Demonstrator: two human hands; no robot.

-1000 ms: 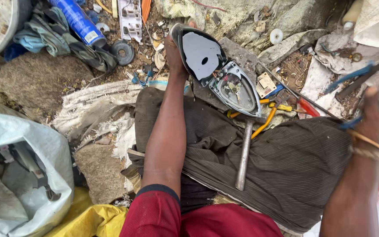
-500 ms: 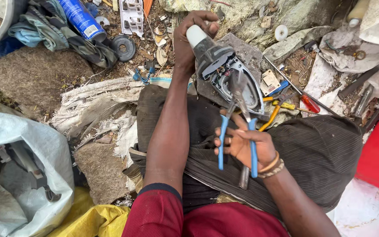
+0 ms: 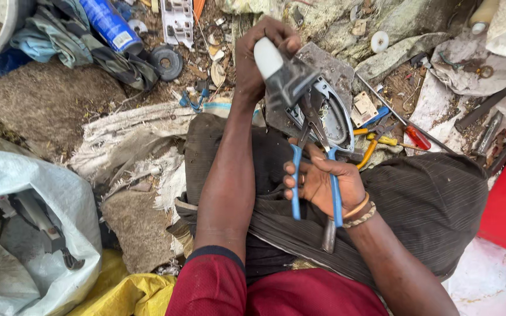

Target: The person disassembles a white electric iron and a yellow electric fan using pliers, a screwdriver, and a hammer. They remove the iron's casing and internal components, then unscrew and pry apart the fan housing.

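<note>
The electric iron (image 3: 311, 99), stripped of its cover, sits propped on the person's lap over dark striped cloth (image 3: 434, 205), its soleplate raised and the white handle end uppermost. The left hand (image 3: 262, 55) is clamped around that handle end, fingers wrapped tight. One second ago this hand held the iron flatter and lower against the ground debris; the iron is now tilted up toward the person.

The right hand (image 3: 323, 184) has come in from the right edge of the view, where it was reaching a second ago. Its grip is closed on the blue-handled pliers (image 3: 314, 152), and the pliers' nose now meets the exposed inner parts of the iron, just below the handle. As a judgement, the work has passed from fetching the tool to applying it.

Just right of the iron lie yellow-handled cutters (image 3: 373, 146) and a red-handled screwdriver (image 3: 417, 137). Well left of the iron lie a blue spray can (image 3: 109, 23) and a black disc (image 3: 166, 61). Below the pliers a grey metal bar (image 3: 328, 237) rests on the lap.
</note>
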